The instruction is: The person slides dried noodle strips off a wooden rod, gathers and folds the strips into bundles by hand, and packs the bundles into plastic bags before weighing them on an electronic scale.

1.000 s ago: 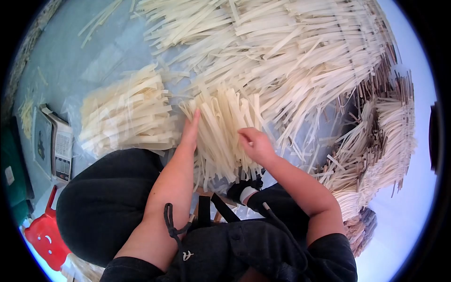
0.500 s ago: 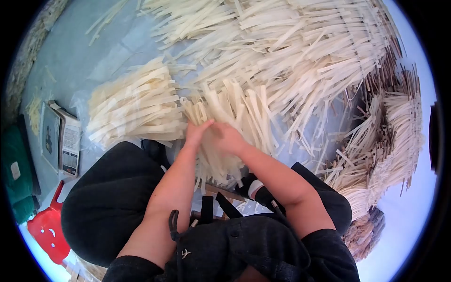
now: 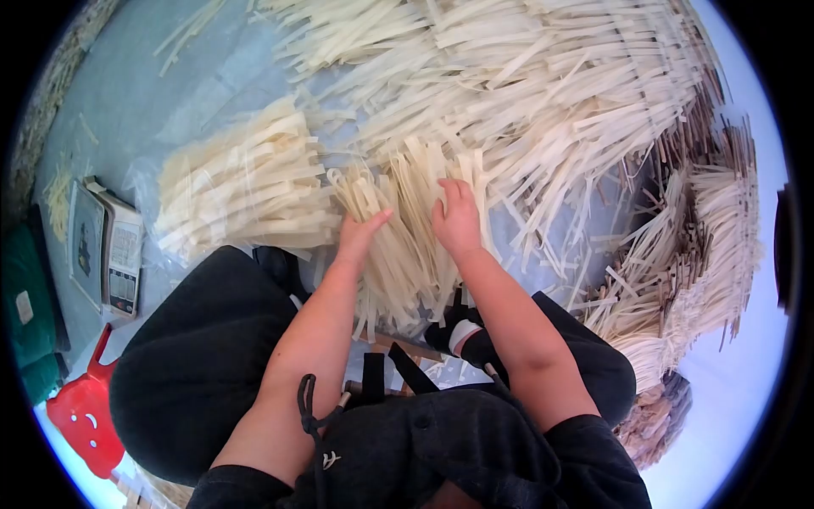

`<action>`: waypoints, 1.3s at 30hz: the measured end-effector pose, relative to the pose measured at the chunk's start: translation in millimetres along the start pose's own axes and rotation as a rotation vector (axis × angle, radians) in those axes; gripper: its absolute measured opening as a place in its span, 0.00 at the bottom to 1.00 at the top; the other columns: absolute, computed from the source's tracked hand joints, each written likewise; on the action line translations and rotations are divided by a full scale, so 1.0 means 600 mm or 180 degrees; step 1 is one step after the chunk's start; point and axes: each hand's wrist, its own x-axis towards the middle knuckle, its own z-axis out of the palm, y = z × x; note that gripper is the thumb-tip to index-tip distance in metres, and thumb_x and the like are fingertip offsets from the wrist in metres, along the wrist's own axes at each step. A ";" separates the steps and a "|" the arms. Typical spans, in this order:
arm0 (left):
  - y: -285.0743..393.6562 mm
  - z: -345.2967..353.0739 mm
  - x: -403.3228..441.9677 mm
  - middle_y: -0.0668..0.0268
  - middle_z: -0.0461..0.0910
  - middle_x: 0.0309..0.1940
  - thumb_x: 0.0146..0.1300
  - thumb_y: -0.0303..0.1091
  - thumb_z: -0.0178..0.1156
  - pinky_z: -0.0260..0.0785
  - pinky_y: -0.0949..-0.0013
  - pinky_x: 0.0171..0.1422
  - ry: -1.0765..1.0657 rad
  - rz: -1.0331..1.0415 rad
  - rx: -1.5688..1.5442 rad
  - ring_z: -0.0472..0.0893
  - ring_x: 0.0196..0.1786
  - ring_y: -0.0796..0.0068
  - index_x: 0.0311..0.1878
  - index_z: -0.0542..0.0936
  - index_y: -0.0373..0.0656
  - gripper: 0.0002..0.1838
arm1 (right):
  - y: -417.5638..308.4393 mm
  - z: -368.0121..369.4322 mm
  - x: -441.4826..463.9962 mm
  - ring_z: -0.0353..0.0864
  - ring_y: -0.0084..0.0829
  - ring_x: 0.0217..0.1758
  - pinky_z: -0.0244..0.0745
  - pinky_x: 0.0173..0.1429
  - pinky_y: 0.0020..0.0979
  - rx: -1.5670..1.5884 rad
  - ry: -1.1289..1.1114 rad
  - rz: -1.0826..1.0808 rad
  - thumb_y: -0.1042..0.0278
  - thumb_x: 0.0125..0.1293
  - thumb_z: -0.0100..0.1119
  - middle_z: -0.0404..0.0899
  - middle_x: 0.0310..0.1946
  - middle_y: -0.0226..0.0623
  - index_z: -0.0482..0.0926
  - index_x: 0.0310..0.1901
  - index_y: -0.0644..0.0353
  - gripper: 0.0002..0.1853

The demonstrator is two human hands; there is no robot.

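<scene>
A loose bundle of pale flat strips (image 3: 398,246) lies in front of my body, its strips running roughly away from me. At its left side is my left hand (image 3: 363,236), thumb stretched out over the strips and fingers partly hidden beside them. My right hand (image 3: 456,219) rests on the right part of the same bundle with its fingers apart. Left of the bundle, a thick stack of similar strips (image 3: 246,182) lies crosswise on clear plastic. Beyond my hands a wide spread of pale strips (image 3: 509,85) covers the floor.
A weighing scale (image 3: 121,254) stands at the left, near a green object (image 3: 30,314). Below it is a red plastic piece with a face pattern (image 3: 87,416). Piled strips with dark ends (image 3: 687,271) are at the right. My bent knees flank the bundle.
My right hand first moved left to meet my left hand over the bundle, then moved back right and slightly away from me. The strips between them have shifted.
</scene>
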 end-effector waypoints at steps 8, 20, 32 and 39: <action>0.032 0.000 -0.030 0.60 0.77 0.53 0.54 0.41 0.71 0.71 0.63 0.58 -0.0555 -0.0538 -0.0253 0.77 0.55 0.66 0.62 0.69 0.39 0.35 | 0.002 0.106 -0.071 0.75 0.53 0.54 0.68 0.61 0.43 0.0517 -0.1248 0.1061 0.41 0.68 0.49 0.74 0.52 0.58 0.71 0.57 0.65 0.32; 0.204 0.099 -0.158 0.59 0.75 0.57 0.55 0.40 0.70 0.71 0.64 0.59 -0.1479 0.0296 -0.0128 0.76 0.57 0.67 0.66 0.66 0.39 0.37 | -0.133 -0.117 -0.078 0.61 0.47 0.73 0.57 0.73 0.37 0.1940 -0.0676 0.0593 0.36 0.52 0.67 0.63 0.66 0.61 0.48 0.73 0.70 0.59; 0.408 0.205 -0.391 0.57 0.75 0.55 0.54 0.39 0.72 0.72 0.63 0.59 -0.2083 0.1950 0.1053 0.78 0.55 0.67 0.66 0.60 0.36 0.41 | -0.302 -0.380 -0.085 0.80 0.47 0.53 0.75 0.58 0.36 0.1838 0.0305 -0.0478 0.45 0.47 0.73 0.78 0.51 0.55 0.60 0.64 0.70 0.50; 0.391 0.153 -0.370 0.55 0.80 0.46 0.59 0.37 0.64 0.75 0.59 0.56 -0.2541 -0.0114 -0.0177 0.81 0.49 0.62 0.55 0.73 0.34 0.25 | -0.365 -0.467 -0.145 0.83 0.42 0.49 0.76 0.53 0.33 -0.0370 -0.0829 -0.0260 0.36 0.54 0.65 0.81 0.46 0.49 0.70 0.60 0.65 0.43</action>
